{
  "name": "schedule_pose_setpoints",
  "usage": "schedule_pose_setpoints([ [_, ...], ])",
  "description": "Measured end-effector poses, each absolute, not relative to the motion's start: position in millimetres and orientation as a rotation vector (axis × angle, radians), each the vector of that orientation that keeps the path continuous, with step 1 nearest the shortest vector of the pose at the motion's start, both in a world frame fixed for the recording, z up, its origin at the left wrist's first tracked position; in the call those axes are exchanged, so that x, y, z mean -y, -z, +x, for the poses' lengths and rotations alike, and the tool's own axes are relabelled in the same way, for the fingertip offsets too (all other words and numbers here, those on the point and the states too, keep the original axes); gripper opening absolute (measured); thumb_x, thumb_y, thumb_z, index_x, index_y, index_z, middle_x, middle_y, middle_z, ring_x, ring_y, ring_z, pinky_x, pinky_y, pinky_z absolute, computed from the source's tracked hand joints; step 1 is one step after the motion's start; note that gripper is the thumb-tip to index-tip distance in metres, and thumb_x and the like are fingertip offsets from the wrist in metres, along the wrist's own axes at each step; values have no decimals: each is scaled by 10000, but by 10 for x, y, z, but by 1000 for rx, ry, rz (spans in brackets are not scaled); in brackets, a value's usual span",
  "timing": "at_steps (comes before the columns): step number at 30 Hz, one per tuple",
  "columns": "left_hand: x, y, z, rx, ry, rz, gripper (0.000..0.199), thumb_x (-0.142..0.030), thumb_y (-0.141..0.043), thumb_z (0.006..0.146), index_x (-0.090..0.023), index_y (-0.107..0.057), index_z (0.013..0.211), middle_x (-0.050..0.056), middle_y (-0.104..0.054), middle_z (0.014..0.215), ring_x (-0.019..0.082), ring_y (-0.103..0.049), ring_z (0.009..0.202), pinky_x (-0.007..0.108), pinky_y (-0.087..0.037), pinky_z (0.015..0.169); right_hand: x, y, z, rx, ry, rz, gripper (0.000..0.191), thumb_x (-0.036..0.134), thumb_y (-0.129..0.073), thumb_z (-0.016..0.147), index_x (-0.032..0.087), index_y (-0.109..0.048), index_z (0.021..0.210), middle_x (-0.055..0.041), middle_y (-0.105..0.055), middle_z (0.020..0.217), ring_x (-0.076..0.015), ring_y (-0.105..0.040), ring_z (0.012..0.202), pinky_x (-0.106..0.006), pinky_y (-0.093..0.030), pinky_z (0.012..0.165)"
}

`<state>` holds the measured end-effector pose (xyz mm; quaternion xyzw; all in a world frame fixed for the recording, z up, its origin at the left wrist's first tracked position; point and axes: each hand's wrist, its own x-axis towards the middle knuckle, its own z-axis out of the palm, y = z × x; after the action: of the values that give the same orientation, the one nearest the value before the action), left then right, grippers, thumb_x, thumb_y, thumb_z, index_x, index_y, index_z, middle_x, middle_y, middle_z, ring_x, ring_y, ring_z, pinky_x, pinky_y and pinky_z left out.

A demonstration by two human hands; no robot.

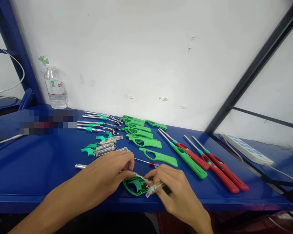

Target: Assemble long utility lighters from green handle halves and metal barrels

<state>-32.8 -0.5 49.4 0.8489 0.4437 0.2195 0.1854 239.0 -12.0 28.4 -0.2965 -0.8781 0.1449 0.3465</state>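
Over blue table (39,162), left hand (112,167) pinches green casing (134,191), right hand (177,190) grips clear tank (155,188); screwdriver (152,164), green shells (164,158) beyond.

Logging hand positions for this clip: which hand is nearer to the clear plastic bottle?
Left. The left hand is in front of the bottle and to its right; the right hand is farther right.

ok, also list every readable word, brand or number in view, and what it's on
Nothing legible enough to quote.
Water bottle label: green patch and red characters, too small and blurred to read.
Green shells, red lighters: no readable text.
Power strip: none readable.
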Motion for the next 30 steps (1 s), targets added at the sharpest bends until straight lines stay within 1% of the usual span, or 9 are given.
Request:
schedule_pose_setpoints([
  [7, 102, -525, -271, -1367, -701, 2407, 207, -235, -458, 1120, -253, -486, 916, -26, -629, 869, 195, -554, 755, 337, -362, 712, 113, -273, 2389, 2282, -372, -773, 231, 90, -625, 1061, 254, -600, 900, 9, -813, 1012, -191, -743, 912, -295, -492, 785],
  [9, 108, -549, -275, -1356, -706, 2405, 207, -241, -458, 1122, -255, -494, 919, -26, -639, 871, 195, -565, 759, 334, -368, 716, 113, -274, 2386, 2281, -368, -768, 229, 94, -621, 1064, 255, -602, 903, 8, -813, 1016, -192, -743, 912, -297, -491, 786],
  [12, 89, -584, -300, -1308, -682, 2398, 168, -196, -509, 1093, -258, -545, 941, -29, -665, 897, 190, -595, 796, 319, -378, 726, 117, -278, 2383, 2283, -364, -768, 229, 103, -617, 1074, 254, -602, 902, 8, -814, 1015, -192, -742, 909, -300, -487, 786],
  [14, 69, -603, -318, -1288, -643, 2409, 193, -161, -517, 1076, -259, -582, 923, -36, -683, 891, 181, -614, 802, 310, -381, 721, 120, -279, 2384, 2284, -366, -779, 230, 106, -622, 1076, 254, -600, 901, 10, -816, 1025, -192, -742, 914, -301, -485, 791],
  [17, 56, -635, -346, -1296, -596, 2440, 256, -177, -496, 1089, -265, -661, 915, -31, -728, 898, 180, -659, 832, 307, -409, 743, 121, -276, 2389, 2285, -375, -788, 229, 111, -635, 1076, 254, -593, 902, 13, -808, 1011, -191, -746, 930, -296, -485, 795],
  [20, 73, -687, -399, -1334, -593, 2468, 292, -200, -482, 1104, -280, -743, 999, -11, -785, 999, 199, -713, 932, 307, -448, 793, 120, -273, 2389, 2283, -372, -788, 233, 109, -635, 1073, 253, -582, 898, 11, -801, 994, -194, -749, 942, -292, -490, 796],
  [23, 85, -733, -478, -1369, -542, 2452, 262, -158, -548, 1068, -297, -768, 1036, -21, -805, 1024, 196, -735, 954, 295, -462, 798, 122, -275, 2387, 2281, -363, -787, 232, 107, -625, 1076, 254, -582, 902, 9, -801, 993, -194, -751, 932, -292, -493, 793],
  [27, 54, -710, -573, -1422, -454, 2458, 235, -87, -704, 948, -309, -780, 956, -35, -801, 966, 210, -735, 925, 294, -445, 772, 130, -278, 2390, 2282, -365, -789, 235, 103, -625, 1073, 254, -575, 900, 6, -805, 1002, -196, -753, 939, -292, -493, 794],
  [30, 18, -677, -588, -1444, -420, 2465, 256, -68, -730, 912, -316, -791, 890, -45, -801, 938, 213, -734, 914, 302, -437, 773, 131, -275, 2392, 2281, -361, -789, 245, 103, -620, 1078, 252, -564, 892, 9, -809, 1016, -191, -749, 934, -291, -485, 794],
])
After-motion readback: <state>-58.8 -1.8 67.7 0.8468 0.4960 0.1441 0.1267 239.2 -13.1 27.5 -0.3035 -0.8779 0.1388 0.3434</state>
